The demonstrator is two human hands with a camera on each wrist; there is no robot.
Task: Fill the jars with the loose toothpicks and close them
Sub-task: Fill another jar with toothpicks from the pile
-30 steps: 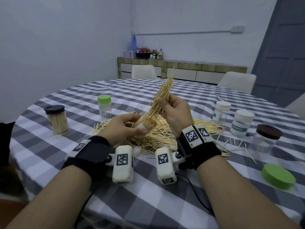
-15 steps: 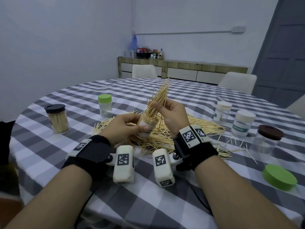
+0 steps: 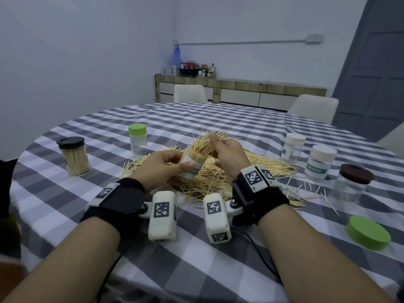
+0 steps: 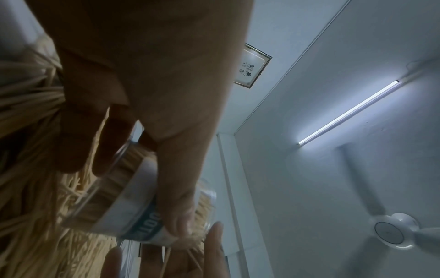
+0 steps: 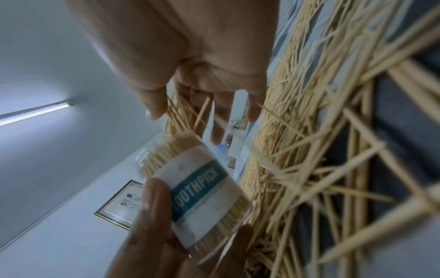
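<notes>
1. On the round table [image 3: 218, 119], covered with a grey and white checked cloth, I count six jars in all: five stand on the cloth and one is held.
2. At the left stand two jars: the black-lid jar [image 3: 74, 157], full of toothpicks standing upright, and the green-lid jar [image 3: 137, 138], clear, with only a few toothpicks at the bottom.
3. At the right stand three jars: two with cream lids and teal labels [image 3: 293, 146] [image 3: 321, 161], and the brown-lid jar [image 3: 352, 185], clear plastic; what is inside these three I cannot tell.
4. One loose green lid [image 3: 368, 232], round and flat, lies alone at the right front.
5. The left hand [image 3: 161, 166] holds the open jar [image 3: 192, 167] above the pile, tilted; thumb and fingers are curled round its labelled wall. It is packed with toothpicks, and a bundle [image 3: 207, 142] sticks out of its mouth like a fan.
6. The right hand [image 3: 227, 154] is at the top of this bundle; its thumb and fingers are loosely bent and close around the sticks.
7. The pile of loose toothpicks [image 3: 229, 171], thin pale wooden sticks lying crossed, is in the middle of the table under both hands; some single sticks lie scattered to the right.
</notes>
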